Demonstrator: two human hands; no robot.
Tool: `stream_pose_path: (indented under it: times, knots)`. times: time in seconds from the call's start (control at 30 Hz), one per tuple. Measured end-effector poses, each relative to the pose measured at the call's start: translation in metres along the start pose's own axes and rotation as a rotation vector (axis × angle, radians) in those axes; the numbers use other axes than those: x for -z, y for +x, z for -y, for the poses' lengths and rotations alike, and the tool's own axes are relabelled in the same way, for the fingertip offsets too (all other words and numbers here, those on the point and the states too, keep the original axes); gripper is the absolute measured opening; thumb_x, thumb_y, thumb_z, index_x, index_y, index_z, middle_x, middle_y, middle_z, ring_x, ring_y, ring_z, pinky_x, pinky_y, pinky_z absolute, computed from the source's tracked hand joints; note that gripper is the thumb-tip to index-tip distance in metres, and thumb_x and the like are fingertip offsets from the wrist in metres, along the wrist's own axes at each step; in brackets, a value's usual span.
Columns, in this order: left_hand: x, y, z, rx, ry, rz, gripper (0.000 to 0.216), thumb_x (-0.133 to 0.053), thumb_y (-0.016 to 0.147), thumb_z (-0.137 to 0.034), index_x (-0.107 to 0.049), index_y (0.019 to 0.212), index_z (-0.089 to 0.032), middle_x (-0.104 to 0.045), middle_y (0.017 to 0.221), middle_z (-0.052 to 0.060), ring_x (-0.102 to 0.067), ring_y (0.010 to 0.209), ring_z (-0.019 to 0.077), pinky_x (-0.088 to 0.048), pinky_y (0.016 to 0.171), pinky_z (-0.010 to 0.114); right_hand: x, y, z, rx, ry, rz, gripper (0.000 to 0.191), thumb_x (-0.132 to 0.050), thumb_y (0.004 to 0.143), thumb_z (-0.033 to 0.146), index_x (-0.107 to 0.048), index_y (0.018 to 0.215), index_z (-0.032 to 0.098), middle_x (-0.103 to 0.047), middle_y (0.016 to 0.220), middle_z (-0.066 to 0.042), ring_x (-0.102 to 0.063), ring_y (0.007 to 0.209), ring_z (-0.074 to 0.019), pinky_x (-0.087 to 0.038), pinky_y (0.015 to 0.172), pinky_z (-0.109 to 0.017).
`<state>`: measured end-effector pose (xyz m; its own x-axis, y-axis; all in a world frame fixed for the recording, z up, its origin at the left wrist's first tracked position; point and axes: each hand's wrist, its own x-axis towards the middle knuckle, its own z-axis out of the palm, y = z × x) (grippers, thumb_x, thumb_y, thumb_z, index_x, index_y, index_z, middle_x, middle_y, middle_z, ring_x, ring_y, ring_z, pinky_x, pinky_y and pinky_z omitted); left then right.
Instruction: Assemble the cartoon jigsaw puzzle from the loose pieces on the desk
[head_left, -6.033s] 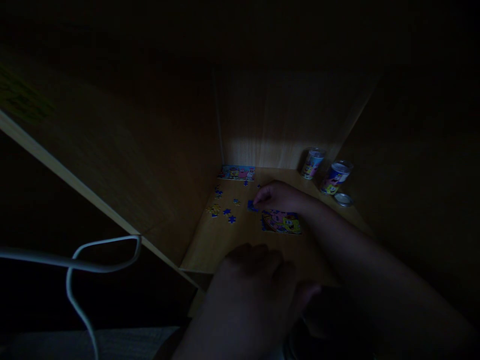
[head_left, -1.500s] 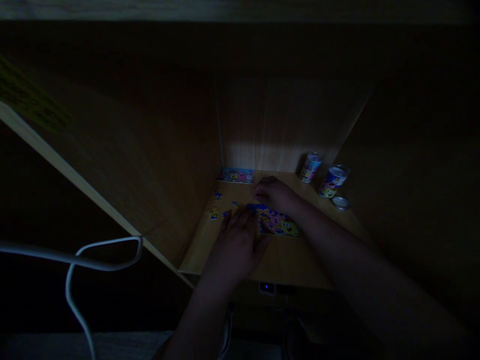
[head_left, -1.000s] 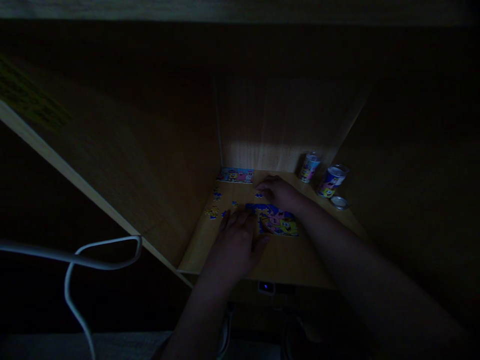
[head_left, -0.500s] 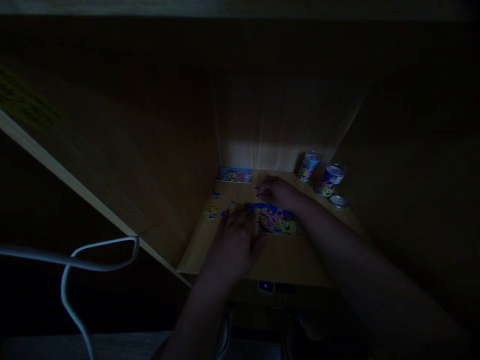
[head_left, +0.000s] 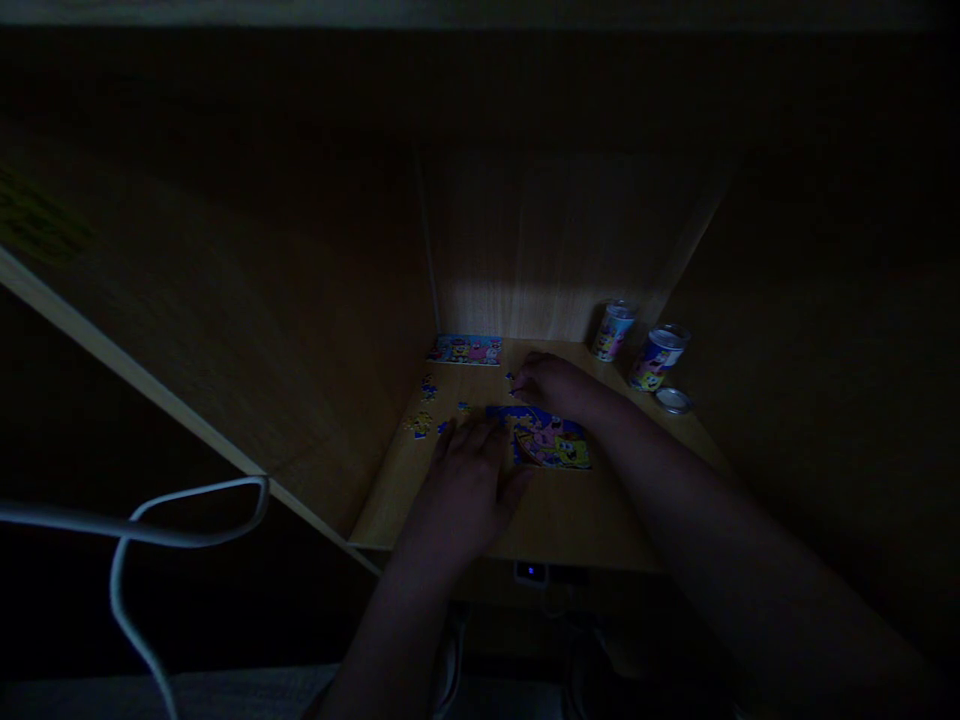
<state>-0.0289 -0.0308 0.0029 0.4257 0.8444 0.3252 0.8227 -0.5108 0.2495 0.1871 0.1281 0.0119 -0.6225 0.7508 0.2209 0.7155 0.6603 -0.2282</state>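
Observation:
A partly assembled jigsaw puzzle (head_left: 553, 445) with cartoon figures on a blue ground lies on the wooden surface. My left hand (head_left: 469, 470) rests flat at its left edge, fingers stretched out and covering part of it. Just beyond the puzzle's top edge, my right hand (head_left: 553, 384) is closed in a pinch on a small dark blue puzzle piece (head_left: 514, 393). Loose yellow pieces (head_left: 419, 425) and blue pieces (head_left: 428, 387) lie to the left. One more small piece (head_left: 464, 407) sits above my left fingers. The light is very dim.
A finished-looking picture strip (head_left: 466, 349) lies against the back panel. Two printed cans (head_left: 614, 332) (head_left: 658, 360) stand at the back right, with a round metal lid (head_left: 673, 401) beside them. Wooden walls enclose the sides. A white cable (head_left: 187, 540) loops at lower left.
The whole view has shifted slightly. Both hands keep nearly the same places over the puzzle, the right one still pinching beyond its top edge.

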Motion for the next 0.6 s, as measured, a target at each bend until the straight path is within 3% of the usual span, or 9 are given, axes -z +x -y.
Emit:
stream_pose_path:
  times: [0.4, 0.6]
  knots:
    - [-0.004, -0.001, 0.002, -0.005, 0.018, -0.016, 0.052, -0.065, 0.107, -0.046, -0.060, 0.149, -0.015, -0.065, 0.152, 0.018, -0.053, 0.150, 0.0363, -0.034, 0.132, 0.061, 0.005, -0.004, 0.007, -0.105, -0.020, 0.000, 0.012, -0.071, 0.100, 0.023, -0.080, 0.097, 0.016, -0.078, 0.100, -0.012, -0.072, 0.094, -0.0235, -0.050, 0.084, -0.032]
    - [-0.004, 0.000, 0.002, -0.007, 0.029, 0.003, 0.053, -0.064, 0.107, -0.046, -0.060, 0.149, -0.014, -0.064, 0.154, 0.018, -0.053, 0.150, 0.0360, -0.034, 0.132, 0.060, -0.002, -0.003, -0.007, -0.011, 0.105, -0.025, 0.012, -0.072, 0.097, 0.013, -0.081, 0.104, 0.016, -0.080, 0.106, -0.011, -0.072, 0.100, -0.0222, -0.052, 0.092, -0.033]
